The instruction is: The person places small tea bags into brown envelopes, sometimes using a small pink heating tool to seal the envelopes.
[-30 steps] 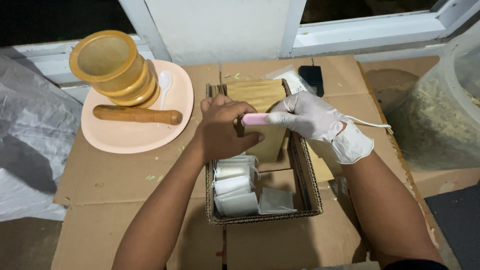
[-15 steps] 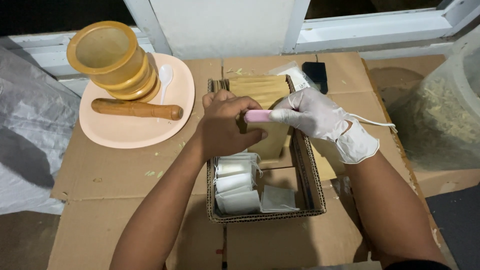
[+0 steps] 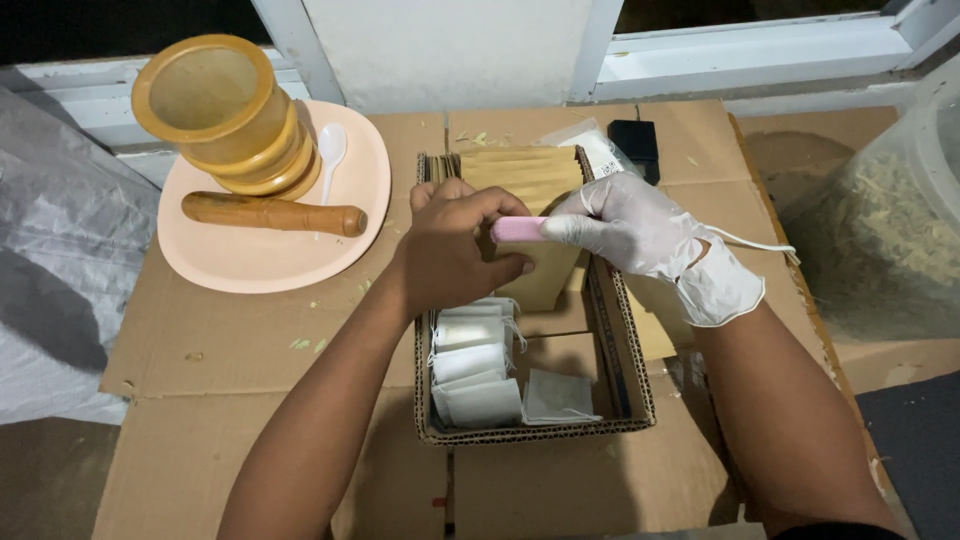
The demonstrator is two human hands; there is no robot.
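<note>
Now | left hand (image 3: pixel 450 255) bare, fingers curled onto brown paper packet (image 3: pixel 535 275) above cardboard tray's (image 3: pixel 530 430) far half | gloved right hand (image 3: pixel 640 230) grips pink tool (image 3: pixel 518 229) | advice: steady packet, keep tool level, clear of white sachets (image 3: pixel 475 365)
</note>
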